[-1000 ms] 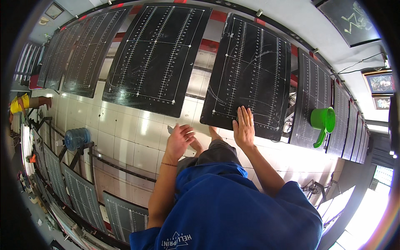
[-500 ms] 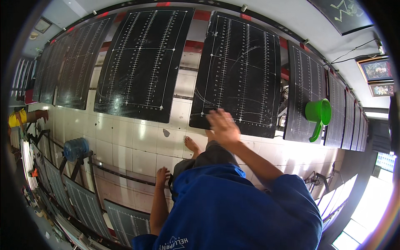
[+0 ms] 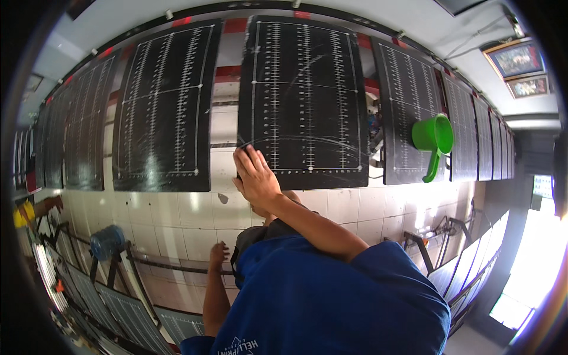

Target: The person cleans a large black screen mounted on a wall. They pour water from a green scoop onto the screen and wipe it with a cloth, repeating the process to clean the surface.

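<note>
My right hand (image 3: 257,180) lies flat on the near left corner of a black board (image 3: 296,127) marked with white rulers and dotted lines. Its fingers are stretched out side by side and hold nothing; pale curved smears cross the board's surface. Down at my side hangs my left hand (image 3: 219,254), loosely open with nothing visible in it, away from the boards. A green dipper (image 3: 425,135) with a long handle rests on the neighbouring black board (image 3: 408,157) to the right.
More ruled boards, among them one on the left (image 3: 163,127), stand in a row with narrow gaps. A blue water jug (image 3: 107,241) sits on a metal frame (image 3: 177,267) behind me at left. Another person's hand (image 3: 50,205) shows at the far left. Tiled floor lies between the rows.
My right hand has swept left along the board's near edge to its left corner. The view has turned, so boards and dipper appear farther left. My left hand still hangs down.
</note>
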`<state>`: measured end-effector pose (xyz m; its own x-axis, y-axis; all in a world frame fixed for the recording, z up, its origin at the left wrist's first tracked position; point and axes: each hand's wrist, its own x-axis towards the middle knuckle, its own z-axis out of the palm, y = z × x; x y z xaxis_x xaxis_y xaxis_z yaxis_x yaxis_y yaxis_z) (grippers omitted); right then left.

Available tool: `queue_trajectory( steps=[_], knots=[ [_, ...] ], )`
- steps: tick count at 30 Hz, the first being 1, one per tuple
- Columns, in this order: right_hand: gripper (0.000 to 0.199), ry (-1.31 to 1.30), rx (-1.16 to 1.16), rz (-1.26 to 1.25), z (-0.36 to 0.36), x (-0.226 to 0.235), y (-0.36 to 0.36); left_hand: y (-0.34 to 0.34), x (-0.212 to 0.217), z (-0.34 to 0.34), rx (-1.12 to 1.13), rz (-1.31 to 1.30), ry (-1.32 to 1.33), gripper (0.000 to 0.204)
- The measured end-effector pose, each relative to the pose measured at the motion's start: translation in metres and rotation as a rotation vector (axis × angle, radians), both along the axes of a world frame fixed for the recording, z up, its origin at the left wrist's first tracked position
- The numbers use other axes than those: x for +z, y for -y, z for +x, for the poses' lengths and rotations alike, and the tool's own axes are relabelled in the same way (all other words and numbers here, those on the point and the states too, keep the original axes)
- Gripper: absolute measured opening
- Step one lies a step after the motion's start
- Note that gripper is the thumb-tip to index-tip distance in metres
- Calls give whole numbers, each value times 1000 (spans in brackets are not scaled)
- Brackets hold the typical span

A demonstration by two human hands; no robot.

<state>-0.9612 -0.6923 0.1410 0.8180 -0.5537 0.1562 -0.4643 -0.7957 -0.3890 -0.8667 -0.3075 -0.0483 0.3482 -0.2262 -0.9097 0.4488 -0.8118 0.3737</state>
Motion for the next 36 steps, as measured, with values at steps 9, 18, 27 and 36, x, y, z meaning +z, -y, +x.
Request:
queue_trajectory(
  steps=[9,18,27,36],
  knots=[
    [67,-238,-741,-26,-243,-19,77,17,32,0,164,38,35,45],
    [71,-79,-507,-206,2,-23,190,19,46,-21,-8,-40,74,47],
    [72,-392,-486,157,-184,-8,93,-24,10,-27,516,43,-79,30],
    [79,-173,-700,-35,25,-5,326,27,53,-61,214,53,-2,32]
  ],
)
